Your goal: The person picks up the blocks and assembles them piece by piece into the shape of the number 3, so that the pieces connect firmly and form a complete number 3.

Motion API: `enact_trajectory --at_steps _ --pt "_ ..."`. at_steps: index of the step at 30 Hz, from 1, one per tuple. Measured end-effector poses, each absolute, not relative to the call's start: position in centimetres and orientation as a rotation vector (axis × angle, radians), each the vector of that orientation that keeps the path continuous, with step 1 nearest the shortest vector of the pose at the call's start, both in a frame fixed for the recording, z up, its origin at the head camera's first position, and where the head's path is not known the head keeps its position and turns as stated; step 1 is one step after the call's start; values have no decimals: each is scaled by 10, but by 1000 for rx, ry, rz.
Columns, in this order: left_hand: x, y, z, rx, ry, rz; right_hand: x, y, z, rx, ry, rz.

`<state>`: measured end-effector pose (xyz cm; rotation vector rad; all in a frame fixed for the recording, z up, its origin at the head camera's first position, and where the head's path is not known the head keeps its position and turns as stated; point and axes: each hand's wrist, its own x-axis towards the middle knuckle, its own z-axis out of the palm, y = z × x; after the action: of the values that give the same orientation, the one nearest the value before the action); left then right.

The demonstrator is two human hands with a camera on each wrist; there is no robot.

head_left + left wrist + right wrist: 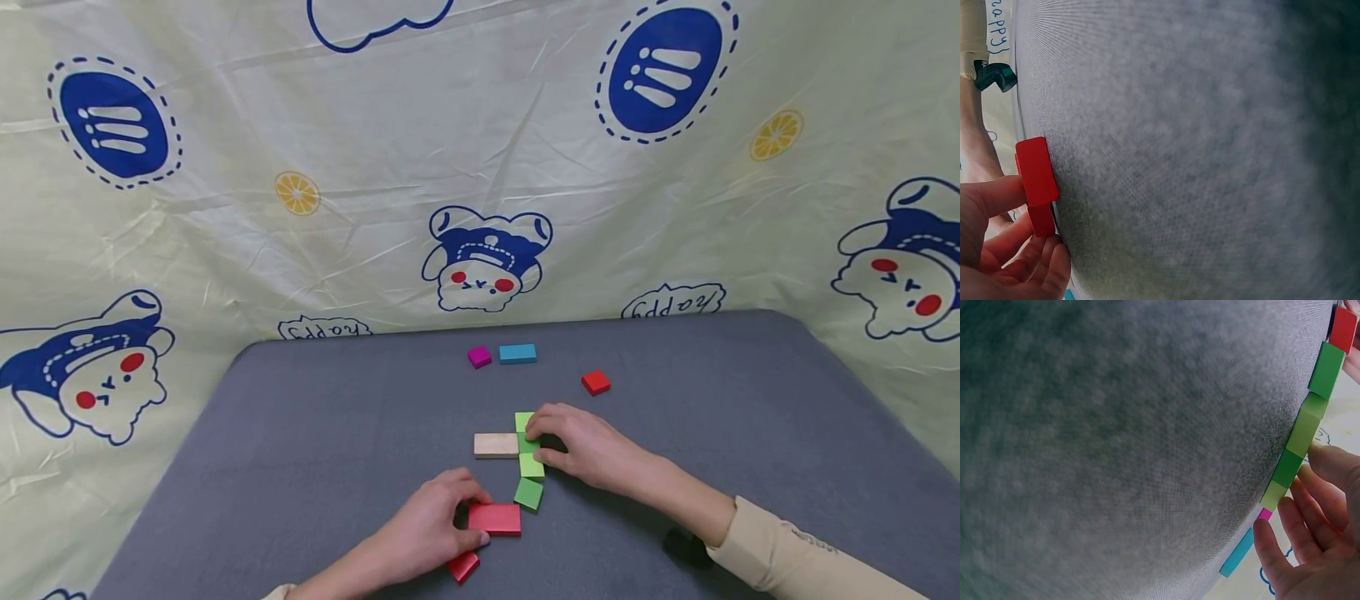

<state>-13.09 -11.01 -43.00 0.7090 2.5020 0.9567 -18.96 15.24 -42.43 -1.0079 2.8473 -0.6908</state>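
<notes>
In the head view my left hand (431,529) grips a flat red block (498,520) between thumb and fingers. A second red block (463,568) lies partly hidden beneath that hand. Two red blocks overlap in the left wrist view, with the thumb at the larger one (1037,172). My right hand (588,446) pinches a dark green block (527,443) in a short row, its thumb also at the light green block (531,467) on the near side. Another light green block (522,421) forms the far end. A tilted green block (528,494) sits at the near end, close to the gripped red block.
A pale wooden block (495,446) abuts the row's left side. Farther back on the grey table (337,433) lie a magenta block (479,357), a blue block (517,354) and a red block (596,382). A printed cloth (375,250) hangs behind the table.
</notes>
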Motion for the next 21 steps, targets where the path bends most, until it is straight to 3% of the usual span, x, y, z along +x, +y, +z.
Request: enact_trajectory --at_steps 21 --pt "-132 -108 -432 663 2504 968 -190 152 -425 -1036 2844 -696"
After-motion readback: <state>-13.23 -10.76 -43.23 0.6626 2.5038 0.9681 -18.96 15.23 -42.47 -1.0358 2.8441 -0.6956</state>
